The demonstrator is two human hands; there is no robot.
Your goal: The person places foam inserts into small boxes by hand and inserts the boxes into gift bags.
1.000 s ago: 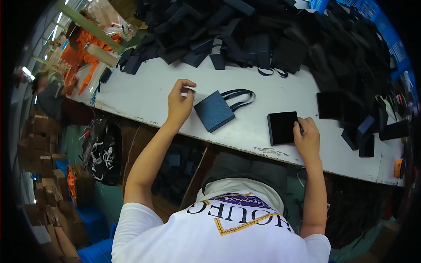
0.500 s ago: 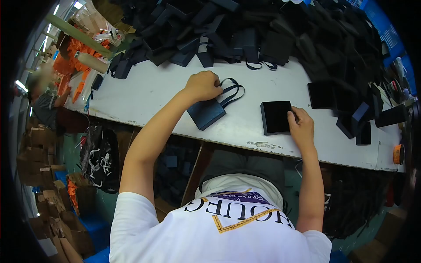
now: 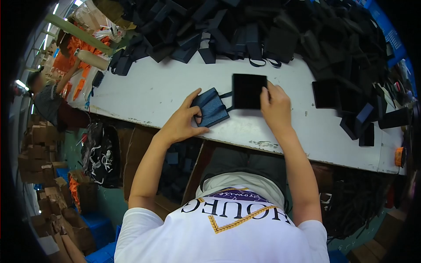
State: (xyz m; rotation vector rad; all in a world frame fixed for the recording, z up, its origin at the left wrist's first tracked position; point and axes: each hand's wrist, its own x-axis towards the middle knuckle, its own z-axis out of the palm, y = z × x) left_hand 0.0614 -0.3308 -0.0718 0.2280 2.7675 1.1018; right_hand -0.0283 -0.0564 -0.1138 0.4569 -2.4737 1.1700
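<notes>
My left hand (image 3: 182,120) is on a small dark blue gift bag (image 3: 213,109), with the thumb at its near edge and fingers at its left side. The bag lies on the white table, its sides creased and partly spread. Its ribbon handles (image 3: 226,95) stretch off to the right, toward a square black box (image 3: 249,92). That box is gripped along its right edge by my right hand (image 3: 277,105), thumb on top and fingers around the side. It hangs just right of the bag and covers part of the ribbons.
A large heap of dark boxes and bags (image 3: 245,37) fills the back of the white table (image 3: 144,94). Several black boxes (image 3: 359,116) lie at the right, near an orange tape roll (image 3: 399,157). At the far left another person (image 3: 48,103) works beside orange material.
My left hand has come down from the ribbons to the bag's left side, and the bag has turned and spread. My right hand has lifted the black box leftward and away from me, toward the bag.
</notes>
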